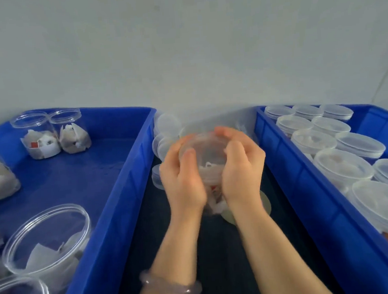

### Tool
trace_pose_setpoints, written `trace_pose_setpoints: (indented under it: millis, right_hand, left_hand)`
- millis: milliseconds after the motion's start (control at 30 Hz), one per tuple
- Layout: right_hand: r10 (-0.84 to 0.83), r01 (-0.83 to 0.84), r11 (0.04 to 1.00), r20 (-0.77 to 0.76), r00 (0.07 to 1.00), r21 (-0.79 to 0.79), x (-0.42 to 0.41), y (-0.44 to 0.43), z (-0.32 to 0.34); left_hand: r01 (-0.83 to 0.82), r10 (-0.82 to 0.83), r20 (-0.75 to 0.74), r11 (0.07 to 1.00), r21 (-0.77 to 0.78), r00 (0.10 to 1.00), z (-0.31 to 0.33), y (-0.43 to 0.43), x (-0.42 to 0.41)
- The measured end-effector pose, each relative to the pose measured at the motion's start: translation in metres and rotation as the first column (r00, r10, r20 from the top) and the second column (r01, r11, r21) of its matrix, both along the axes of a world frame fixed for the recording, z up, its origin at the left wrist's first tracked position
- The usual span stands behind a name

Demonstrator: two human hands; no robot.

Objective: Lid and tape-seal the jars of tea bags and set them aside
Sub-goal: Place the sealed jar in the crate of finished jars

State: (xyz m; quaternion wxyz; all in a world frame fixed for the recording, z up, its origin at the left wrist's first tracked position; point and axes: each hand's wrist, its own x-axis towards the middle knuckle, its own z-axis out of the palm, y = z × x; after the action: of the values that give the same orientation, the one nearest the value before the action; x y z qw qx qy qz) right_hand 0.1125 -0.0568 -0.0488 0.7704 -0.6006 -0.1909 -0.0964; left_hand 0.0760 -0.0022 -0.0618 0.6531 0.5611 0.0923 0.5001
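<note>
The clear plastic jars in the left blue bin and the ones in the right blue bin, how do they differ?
The left-bin jars stand open, without lids; the right-bin jars wear translucent lids. The left-bin jars sit scattered, the right-bin jars packed close. Both hold tea bags.

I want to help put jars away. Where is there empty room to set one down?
The left bin has a bare blue floor between the two far jars and the near open jars. The right bin is packed with lidded jars. Between the bins, both hands hold a jar.
</note>
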Motion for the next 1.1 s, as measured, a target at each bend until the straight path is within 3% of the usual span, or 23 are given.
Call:
trace_pose_setpoints:
  millis: [133,233,333,433,567,700,833,967,1100]
  right_hand:
    - [-0.063,0.053,0.996,0.151,0.987,0.068,0.034,-0.017,0.086]
    - [-0.147,0.146,0.989,0.26,0.954,0.025,0.067,-0.043,0.131]
    - [-0.239,0.249,0.969,0.267,0.933,-0.002,0.116,-0.084,0.146]
    - [-0.367,0.407,0.908,0.281,0.887,-0.101,0.166,-0.13,0.14]
    - [-0.515,0.593,0.719,0.295,0.805,-0.364,0.224,-0.193,0.116]
    - [-0.559,0.644,0.539,0.341,0.756,-0.544,0.264,-0.236,0.085]
    - [-0.532,0.582,0.473,0.313,0.787,-0.661,0.294,-0.254,0.059]
    - [-0.464,0.383,0.427,0.166,0.87,-0.819,0.321,-0.253,0.036]
    - [-0.453,0.245,0.371,0.055,0.89,-0.896,0.332,-0.251,0.022]
  left_hand:
    - [0.067,-0.055,0.148,0.994,-0.08,0.988,0.078,-0.021,0.034]
    - [0.198,-0.186,0.164,0.978,-0.06,0.969,0.117,-0.038,0.075]
    - [0.402,-0.406,0.016,0.909,0.107,0.914,0.135,-0.059,0.125]
    - [0.583,-0.553,-0.209,0.803,0.125,0.807,0.135,-0.094,0.174]
    - [0.657,-0.571,-0.365,0.733,0.179,0.736,0.114,-0.141,0.234]
    - [0.728,-0.588,-0.476,0.66,0.185,0.654,0.091,-0.175,0.282]
    - [0.741,-0.493,-0.604,0.617,0.264,0.626,0.069,-0.192,0.316]
    - [0.741,-0.186,-0.804,0.542,0.396,0.565,0.049,-0.191,0.338]
    - [0.765,0.039,-0.863,0.444,0.466,0.503,0.032,-0.191,0.354]
